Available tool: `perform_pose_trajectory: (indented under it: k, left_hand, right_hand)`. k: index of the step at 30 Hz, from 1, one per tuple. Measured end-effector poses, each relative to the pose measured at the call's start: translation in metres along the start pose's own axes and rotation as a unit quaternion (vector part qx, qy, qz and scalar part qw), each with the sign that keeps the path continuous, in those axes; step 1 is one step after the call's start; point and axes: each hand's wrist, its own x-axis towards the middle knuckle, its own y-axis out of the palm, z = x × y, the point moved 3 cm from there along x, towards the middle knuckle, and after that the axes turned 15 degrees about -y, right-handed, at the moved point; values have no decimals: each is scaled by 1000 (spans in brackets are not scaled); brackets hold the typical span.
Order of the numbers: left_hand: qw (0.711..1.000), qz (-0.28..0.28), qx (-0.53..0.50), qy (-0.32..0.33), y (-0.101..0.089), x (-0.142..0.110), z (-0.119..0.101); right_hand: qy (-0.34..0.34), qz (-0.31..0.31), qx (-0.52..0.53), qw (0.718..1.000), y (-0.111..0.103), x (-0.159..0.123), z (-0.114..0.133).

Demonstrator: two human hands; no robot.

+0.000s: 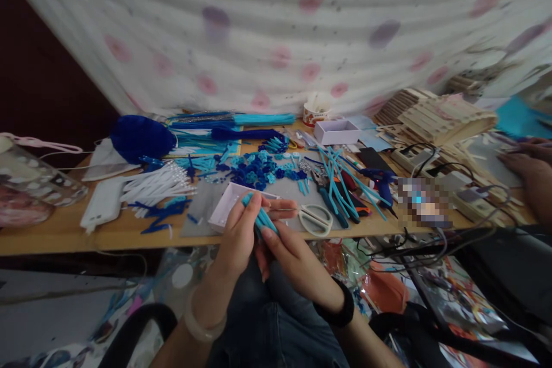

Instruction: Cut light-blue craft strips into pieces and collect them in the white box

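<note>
Close to the table's front edge, my left hand [242, 229] is closed round a small bundle of light-blue pipe cleaners [264, 221]. My right hand [295, 250] grips the lower end of the same bundle, its thumb lying along it. Just behind my hands is a white open box [219, 207], partly covered by my left hand. White-handled scissors [317, 220] lie to the right of my fingers. Beyond the box is a heap of dark- and light-blue pipe-cleaner flowers [252, 171]. Longer loose light-blue pipe cleaners [334, 175] lie across pliers [330, 201] on the right.
White stems [157, 181] and a white power bank [102, 205] lie at the left. A blue glue gun [382, 180], power strips [461, 198] with cables, and a wooden stick model [448, 118] occupy the right. Another person's hand [526, 161] rests at the far right.
</note>
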Motion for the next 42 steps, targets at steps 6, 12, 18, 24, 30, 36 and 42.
perform_pose_trajectory:
  k: [6, 12, 18, 24, 30, 36, 42]
  left_hand:
    - [997, 38, -48, 40, 3, 6, -7]
    - [994, -28, -103, 14, -5, 14, -10]
    - [996, -32, -86, 24, -4, 15, -7]
    - [997, -9, -60, 39, 0, 13, -7]
    - [997, -9, -65, 44, 5, 12, -2]
    - [996, -30, -73, 43, 6, 12, -2]
    - [996, -29, -73, 29, 4, 16, -5]
  right_hand:
    - [-4, 18, -91, 996, -5, -4, 9]
    - [-26, -21, -272, 962, -12, -10, 19]
    - [-47, 0, -367, 929, -1, -5, 20]
    - [-35, 19, -420, 907, -3, 2, 26]
    - [-7, 47, -538, 842, -4, 7, 12]
    - [-1, 79, -532, 843, -2, 5, 8]
    - [-4, 92, -487, 869, -8, 4, 11]
